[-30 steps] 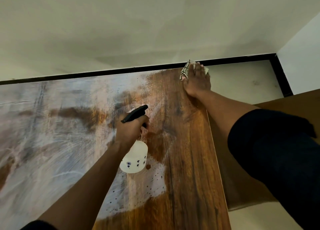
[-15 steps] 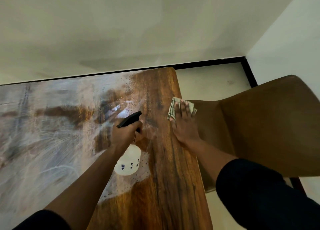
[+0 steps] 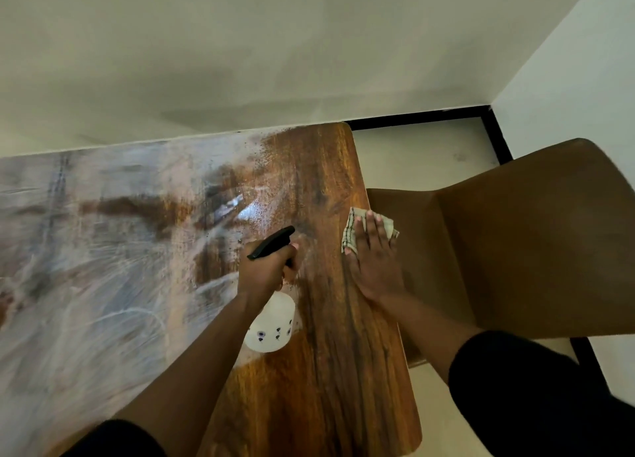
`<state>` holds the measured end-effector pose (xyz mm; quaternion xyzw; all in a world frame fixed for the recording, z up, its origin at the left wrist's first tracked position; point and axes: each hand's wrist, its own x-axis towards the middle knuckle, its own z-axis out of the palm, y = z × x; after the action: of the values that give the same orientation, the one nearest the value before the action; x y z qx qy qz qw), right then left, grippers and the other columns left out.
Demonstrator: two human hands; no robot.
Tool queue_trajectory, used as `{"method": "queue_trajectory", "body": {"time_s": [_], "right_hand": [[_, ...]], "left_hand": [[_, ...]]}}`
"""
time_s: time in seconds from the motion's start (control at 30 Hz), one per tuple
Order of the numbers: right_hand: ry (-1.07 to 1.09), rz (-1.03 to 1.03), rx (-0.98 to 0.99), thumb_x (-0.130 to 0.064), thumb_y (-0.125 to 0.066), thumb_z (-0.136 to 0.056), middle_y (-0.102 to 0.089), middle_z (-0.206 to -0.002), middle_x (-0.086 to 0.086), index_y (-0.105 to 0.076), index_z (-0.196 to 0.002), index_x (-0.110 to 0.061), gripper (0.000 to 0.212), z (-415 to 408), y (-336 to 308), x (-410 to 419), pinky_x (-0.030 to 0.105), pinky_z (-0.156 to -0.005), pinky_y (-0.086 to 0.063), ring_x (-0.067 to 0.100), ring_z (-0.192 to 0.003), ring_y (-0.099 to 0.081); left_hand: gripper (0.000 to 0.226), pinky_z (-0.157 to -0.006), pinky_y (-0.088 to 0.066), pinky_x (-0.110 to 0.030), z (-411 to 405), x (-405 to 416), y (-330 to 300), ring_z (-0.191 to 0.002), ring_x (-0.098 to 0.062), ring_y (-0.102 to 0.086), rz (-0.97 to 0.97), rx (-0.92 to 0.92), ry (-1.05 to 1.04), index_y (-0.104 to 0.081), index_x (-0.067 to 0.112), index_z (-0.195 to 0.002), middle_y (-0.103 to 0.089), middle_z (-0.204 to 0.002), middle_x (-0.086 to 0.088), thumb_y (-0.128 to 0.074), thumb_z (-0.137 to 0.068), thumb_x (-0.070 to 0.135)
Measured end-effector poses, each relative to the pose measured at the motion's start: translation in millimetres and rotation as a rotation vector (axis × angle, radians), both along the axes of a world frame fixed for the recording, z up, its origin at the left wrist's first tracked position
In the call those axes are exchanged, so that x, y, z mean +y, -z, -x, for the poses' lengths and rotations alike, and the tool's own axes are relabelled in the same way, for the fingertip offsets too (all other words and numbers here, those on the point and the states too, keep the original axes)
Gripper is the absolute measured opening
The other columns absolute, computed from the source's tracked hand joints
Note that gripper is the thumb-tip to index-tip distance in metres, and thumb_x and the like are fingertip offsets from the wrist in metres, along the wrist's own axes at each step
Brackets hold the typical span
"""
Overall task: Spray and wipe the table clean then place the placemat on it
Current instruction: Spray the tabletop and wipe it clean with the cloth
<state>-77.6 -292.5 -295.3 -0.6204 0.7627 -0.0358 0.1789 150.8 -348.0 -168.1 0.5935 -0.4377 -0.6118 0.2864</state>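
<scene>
The wooden table [image 3: 319, 381] shows dark grain on its right part and pale smeared streaks over its left part. My left hand [image 3: 266, 272] grips a white spray bottle [image 3: 271, 326] by its black trigger head, held above the table's middle. My right hand [image 3: 372, 260] lies flat with straight fingers on a pale checked cloth [image 3: 348, 231], pressing it on the table's right edge. Wet droplets glisten just beyond the bottle's nozzle. No placemat is in view.
A brown chair [image 3: 522, 243] stands close against the table's right edge, its seat under my right hand. A cream wall runs behind the table and a white wall meets it at the right. Pale floor with a black skirting strip [image 3: 412, 116] shows between them.
My right hand has drawn the cloth from the table's far right corner back along the right edge toward me. The left hand has kept hold of the bottle over the middle.
</scene>
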Motion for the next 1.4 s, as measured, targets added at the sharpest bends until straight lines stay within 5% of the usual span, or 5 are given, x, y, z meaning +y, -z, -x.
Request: {"method": "queue_trajectory", "body": {"time_s": [0.4, 0.63, 0.93, 1.1, 1.4], "right_hand": [[-0.029, -0.121, 0.047, -0.051, -0.025, -0.107, 0.019, -0.17, 0.009, 0.012, -0.164, -0.023, 0.073, 8, -12, -153, 0.053, -0.126, 0.008, 0.029, -0.156, 0.02], [-0.277, 0.009, 0.036, -0.057, -0.018, -0.105, 0.017, -0.17, 0.011, 0.011, -0.164, -0.022, 0.074, -56, -20, -80, 0.047, -0.117, 0.028, 0.03, -0.157, 0.018], [-0.639, 0.025, -0.049, -0.047, -0.027, -0.108, 0.018, -0.171, 0.006, 0.007, -0.164, -0.018, 0.072, -127, -8, -6, 0.048, -0.126, 0.007, 0.022, -0.155, 0.025], [-0.376, -0.059, -0.021, -0.055, -0.009, -0.104, 0.024, -0.168, 0.006, 0.019, -0.161, -0.022, 0.072, -83, -13, -53, 0.054, -0.127, 0.003, 0.024, -0.155, 0.026], [0.055, -0.081, 0.056, -0.047, -0.027, -0.107, 0.018, -0.171, 0.01, 0.008, -0.164, -0.019, 0.073, -59, -11, -150, 0.05, -0.123, 0.01, 0.028, -0.157, 0.018]], "left_hand": [[0.047, -0.041, -0.039, -0.025, -33, -3, 14, -0.037, -0.014, -0.038, 0.0, -0.061, -0.119, -0.073, 0.03, -0.132, -0.07, -0.079, -0.032, -0.066, -0.097, 0.0], [0.047, -0.042, -0.037, -0.028, -49, -9, 10, -0.045, -0.023, -0.04, -0.007, -0.073, -0.187, -0.074, 0.03, -0.131, -0.071, -0.076, -0.025, -0.065, -0.096, 0.0], [0.043, -0.041, -0.036, -0.028, -62, -6, 5, -0.041, -0.02, -0.044, 0.027, -0.063, -0.177, -0.073, 0.025, -0.132, -0.071, -0.07, -0.021, -0.066, -0.098, -0.001], [0.044, -0.041, -0.037, -0.028, -67, -12, 6, -0.05, -0.028, -0.043, 0.027, -0.034, -0.177, -0.074, 0.033, -0.124, -0.07, -0.071, -0.022, -0.065, -0.098, -0.001], [0.036, -0.041, -0.039, -0.028, -107, -37, 7, -0.043, -0.023, -0.045, 0.014, -0.052, -0.264, -0.079, 0.03, -0.115, -0.067, -0.07, -0.02, -0.068, -0.096, 0.002]]}}
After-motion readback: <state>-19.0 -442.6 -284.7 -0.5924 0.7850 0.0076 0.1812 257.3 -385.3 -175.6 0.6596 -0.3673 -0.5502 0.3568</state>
